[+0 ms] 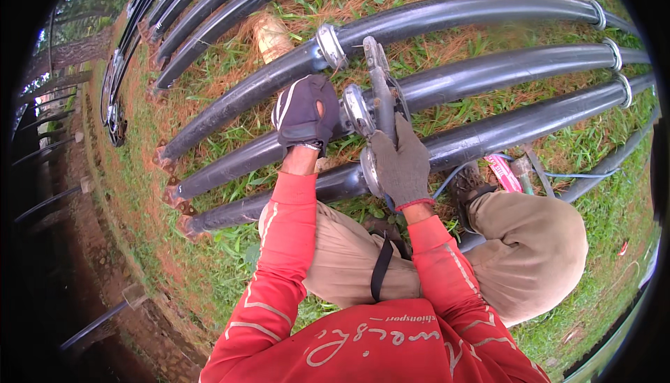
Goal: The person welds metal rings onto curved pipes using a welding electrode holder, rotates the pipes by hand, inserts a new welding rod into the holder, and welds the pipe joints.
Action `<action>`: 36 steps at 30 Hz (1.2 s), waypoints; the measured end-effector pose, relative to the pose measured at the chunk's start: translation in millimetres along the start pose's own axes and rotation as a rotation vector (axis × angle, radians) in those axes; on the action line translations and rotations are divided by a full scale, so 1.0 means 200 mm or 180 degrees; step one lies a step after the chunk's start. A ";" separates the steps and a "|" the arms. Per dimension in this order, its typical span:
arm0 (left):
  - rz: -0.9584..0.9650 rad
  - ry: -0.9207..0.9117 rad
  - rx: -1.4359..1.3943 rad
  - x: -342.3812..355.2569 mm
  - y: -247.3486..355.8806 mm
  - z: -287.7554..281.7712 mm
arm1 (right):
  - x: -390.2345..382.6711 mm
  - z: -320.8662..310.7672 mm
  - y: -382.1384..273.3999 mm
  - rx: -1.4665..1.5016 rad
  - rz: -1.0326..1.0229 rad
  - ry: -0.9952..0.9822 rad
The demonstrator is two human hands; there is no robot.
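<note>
My left hand (304, 109), in a dark glove with white stripes, is closed on the middle black pipe (474, 76), left of a silver metal clamp (358, 107) on that pipe. My right hand (400, 161), in a grey knit glove, grips a grey metal plier-like tool (379, 69) that points upward just right of the clamp. Below it, another silver clamp (370, 171) sits on the nearest pipe (488, 128), partly behind my glove. A further clamp (331, 45) is on the upper pipe (453, 13).
More black pipes (209, 24) with rusty end plates lie at upper left, near a pale log (272, 38). At right, a pink-and-white package (504, 172), a blue cable (579, 174) and a grey pipe (593, 170) lie on grass (223, 271). My bent knee (537, 250) is beside them.
</note>
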State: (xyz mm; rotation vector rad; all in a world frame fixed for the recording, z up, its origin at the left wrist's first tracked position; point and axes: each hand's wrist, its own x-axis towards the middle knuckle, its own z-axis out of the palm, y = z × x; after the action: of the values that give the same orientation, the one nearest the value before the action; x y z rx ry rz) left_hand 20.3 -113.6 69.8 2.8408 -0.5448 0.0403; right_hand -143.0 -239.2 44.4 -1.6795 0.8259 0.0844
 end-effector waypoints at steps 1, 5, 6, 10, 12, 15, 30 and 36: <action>0.0002 0.0066 0.0061 0.00 0.01 0.00 | 0.01 0.01 0.02 -0.0077 -0.0047 -0.0006; -0.0066 0.0153 0.0101 0.01 0.03 0.00 | 0.01 0.01 0.01 -0.0072 -0.0094 -0.0133; -0.0066 0.0148 0.0104 0.01 0.04 -0.01 | 0.01 0.01 0.01 -0.0069 -0.0089 -0.0135; -0.0080 0.0097 0.0238 0.01 0.03 0.00 | 0.02 0.04 0.06 -0.0106 -0.0318 0.0026; -0.0071 0.0095 0.0218 0.02 0.02 0.01 | 0.02 0.04 0.06 -0.0103 -0.0370 0.0041; 0.0046 0.0162 0.0119 0.01 0.02 0.01 | 0.03 0.03 0.04 -0.0142 -0.0304 -0.0054; 0.0111 0.0245 0.0160 -0.03 0.09 -0.02 | 0.03 0.05 0.06 -0.0042 -0.0478 0.0227; 0.0088 0.0301 0.0299 -0.02 0.01 0.01 | 0.04 0.05 0.06 -0.0207 -0.0478 0.0201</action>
State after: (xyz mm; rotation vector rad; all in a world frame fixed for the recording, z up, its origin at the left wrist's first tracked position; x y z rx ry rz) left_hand 15.9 -114.7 69.0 2.9039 -0.5763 0.2096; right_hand -139.5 -235.3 28.4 -1.8079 0.7481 -0.0460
